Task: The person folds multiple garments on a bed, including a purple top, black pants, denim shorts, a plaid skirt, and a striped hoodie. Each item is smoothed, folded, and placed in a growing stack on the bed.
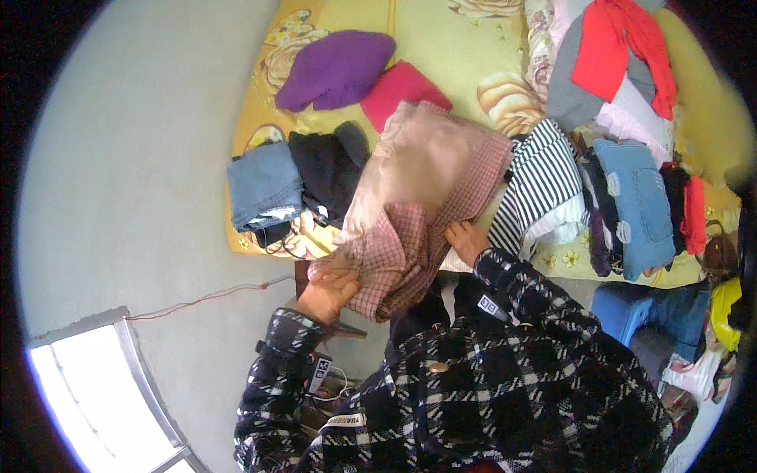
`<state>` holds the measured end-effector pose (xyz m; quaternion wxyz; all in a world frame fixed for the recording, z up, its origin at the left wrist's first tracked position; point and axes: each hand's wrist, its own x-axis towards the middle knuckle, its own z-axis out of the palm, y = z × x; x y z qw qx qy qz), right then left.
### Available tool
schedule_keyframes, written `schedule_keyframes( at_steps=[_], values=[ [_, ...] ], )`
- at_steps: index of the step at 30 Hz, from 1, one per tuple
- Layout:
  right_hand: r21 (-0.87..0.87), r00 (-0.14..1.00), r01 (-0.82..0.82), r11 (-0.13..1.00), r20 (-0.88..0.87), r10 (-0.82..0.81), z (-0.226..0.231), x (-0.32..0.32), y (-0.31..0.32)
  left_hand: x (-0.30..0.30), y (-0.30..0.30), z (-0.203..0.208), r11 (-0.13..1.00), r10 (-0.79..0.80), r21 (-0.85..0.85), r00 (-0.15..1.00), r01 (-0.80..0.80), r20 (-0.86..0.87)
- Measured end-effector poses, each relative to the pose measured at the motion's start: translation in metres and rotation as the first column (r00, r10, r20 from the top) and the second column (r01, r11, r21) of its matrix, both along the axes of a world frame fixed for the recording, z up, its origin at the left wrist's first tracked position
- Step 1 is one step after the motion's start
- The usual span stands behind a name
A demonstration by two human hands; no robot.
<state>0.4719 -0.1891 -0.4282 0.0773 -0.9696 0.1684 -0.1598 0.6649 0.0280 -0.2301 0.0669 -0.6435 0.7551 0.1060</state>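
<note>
A pink checked garment [414, 169] with a plain beige-pink lining lies spread in front of me at the near edge of the bed. Its lining faces up over the far part, while the checked cloth is bunched toward me. My left hand [330, 292] is closed on its near left corner. On the right side, the fingers of my right hand [468, 241] pinch its checked edge. Just right of it lies a black-and-white striped garment [542, 173]. Folded blue jeans [266, 185] and a black garment [323, 169] lie to its left.
Beyond are a purple folded cloth [339, 71] and a crimson one [404, 93] on the yellow flowered bedding [441, 47]. At right lie a denim piece [637, 197] and a red garment [603, 51]. A blue plastic stool [621, 309] stands beside the bed.
</note>
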Motion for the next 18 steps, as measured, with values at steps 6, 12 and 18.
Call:
schedule_keyframes(
  at_steps=[6,12,18],
  values=[
    [0.079,0.997,-0.078,0.994,0.03,0.076,-0.002,-0.01,0.009,-0.008,0.027,-0.032,0.999,-0.043,0.028,0.998,0.042,0.034],
    [0.082,0.971,-0.208,0.975,-0.098,0.216,0.012,-0.015,-0.013,-0.012,0.057,-0.071,0.998,0.067,-0.018,0.997,-0.068,-0.036],
    [0.528,0.946,-0.128,0.84,-0.191,0.264,0.015,-0.011,-0.031,-0.022,0.058,-0.11,0.982,0.179,0.074,0.98,-0.173,-0.084]
  ],
)
